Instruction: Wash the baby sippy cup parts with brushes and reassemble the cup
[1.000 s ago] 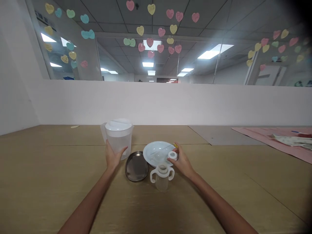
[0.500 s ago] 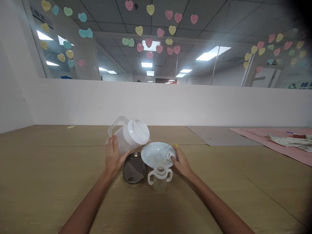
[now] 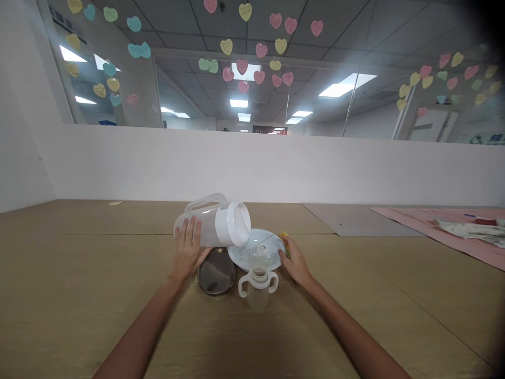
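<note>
In the head view, the left hand [image 3: 187,255] grips the pitcher [image 3: 207,223], tipped nearly sideways, its lid [image 3: 240,223] toward the white bowl [image 3: 235,258]. The right hand [image 3: 295,264] curls at the bowl's right edge; I cannot tell what it grips.

Window [image 3: 307,95] above white wall [image 3: 252,168]

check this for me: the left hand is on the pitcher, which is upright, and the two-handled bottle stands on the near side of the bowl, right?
The pitcher is not upright: the head view shows it tipped over sideways, its lid toward the right. The left hand is on it, and the two-handled bottle stands on the near side of the bowl.
</note>
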Tool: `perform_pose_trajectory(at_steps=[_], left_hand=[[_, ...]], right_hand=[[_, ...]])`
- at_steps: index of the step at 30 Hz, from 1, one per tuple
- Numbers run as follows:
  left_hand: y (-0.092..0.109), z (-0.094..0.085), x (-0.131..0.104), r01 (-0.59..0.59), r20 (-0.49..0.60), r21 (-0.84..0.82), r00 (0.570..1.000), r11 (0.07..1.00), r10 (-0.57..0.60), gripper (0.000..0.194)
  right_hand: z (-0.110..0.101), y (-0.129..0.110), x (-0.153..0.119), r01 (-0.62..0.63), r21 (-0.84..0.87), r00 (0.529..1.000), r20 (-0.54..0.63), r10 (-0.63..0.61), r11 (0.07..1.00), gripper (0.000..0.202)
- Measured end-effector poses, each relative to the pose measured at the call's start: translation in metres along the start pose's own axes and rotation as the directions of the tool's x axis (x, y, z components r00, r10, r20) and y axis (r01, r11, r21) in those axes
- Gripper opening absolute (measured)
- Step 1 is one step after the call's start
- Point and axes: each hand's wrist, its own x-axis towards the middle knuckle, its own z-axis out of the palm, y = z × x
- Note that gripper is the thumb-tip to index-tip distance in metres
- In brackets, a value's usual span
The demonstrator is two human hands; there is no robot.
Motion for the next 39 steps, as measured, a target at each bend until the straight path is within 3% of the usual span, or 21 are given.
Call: perform_pose_trajectory(at_steps=[3,5,9,12,17,24,27,30,33,36,39], left_hand=[[0.002,-0.002,0.001,-0.01,-0.011,0.014,1.0,1.0,0.01,0.076],[0.004,-0.003,0.002,0.007,-0.024,0.013,1.0,1.0,-0.006,0.079],[0.008,-0.006,0.003,0.058,-0.038,-0.022,0.998,0.998,-0.059,0.091],[0.006,-0.004,0.002,0.078,-0.034,-0.042,0.996,0.996,-0.08,0.094],[-0.005,0.002,-0.002,-0.008,-0.044,-0.003,0.999,1.0,0.007,0.077],[-0.013,-0.003,-0.005,-0.063,-0.038,-0.116,0.998,0.991,0.058,0.094],[-0.013,-0.005,-0.005,-0.12,-0.1,-0.154,0.989,0.981,0.105,0.085],[-0.008,-0.005,-0.005,0.0,-0.091,-0.191,0.996,0.982,-0.017,0.081],[0.0,-0.006,-0.003,0.237,-0.025,-0.168,0.969,0.957,-0.245,0.096],[0.002,-0.009,-0.002,0.479,0.033,-0.079,0.878,0.874,-0.478,0.099],[-0.003,-0.01,-0.001,0.612,0.129,0.014,0.783,0.791,-0.608,0.1]], right_hand=[[-0.007,-0.014,-0.002,0.035,0.008,0.999,-0.041,-0.035,0.999,0.028],[-0.012,-0.026,-0.005,0.144,0.006,0.989,-0.042,-0.144,0.99,0.022],[-0.015,-0.043,-0.014,0.427,-0.023,0.904,0.03,-0.426,0.904,0.017],[-0.011,-0.047,-0.018,0.537,-0.016,0.841,0.091,-0.534,0.843,0.014],[-0.011,-0.043,-0.017,0.577,-0.018,0.814,0.093,-0.573,0.817,0.013],[-0.01,-0.039,-0.019,0.589,-0.081,0.802,0.183,-0.569,0.804,0.018],[-0.011,-0.04,-0.019,0.589,-0.09,0.801,0.199,-0.565,0.803,0.018],[-0.014,-0.04,-0.017,0.599,-0.078,0.797,0.145,-0.586,0.797,0.017],[-0.015,-0.037,-0.013,0.503,-0.108,0.864,0.051,-0.5,0.858,0.021],[-0.014,-0.029,-0.008,0.31,-0.156,0.945,-0.059,-0.322,0.938,0.029],[-0.014,-0.017,-0.001,0.063,-0.206,0.986,-0.139,-0.093,0.976,0.037]])
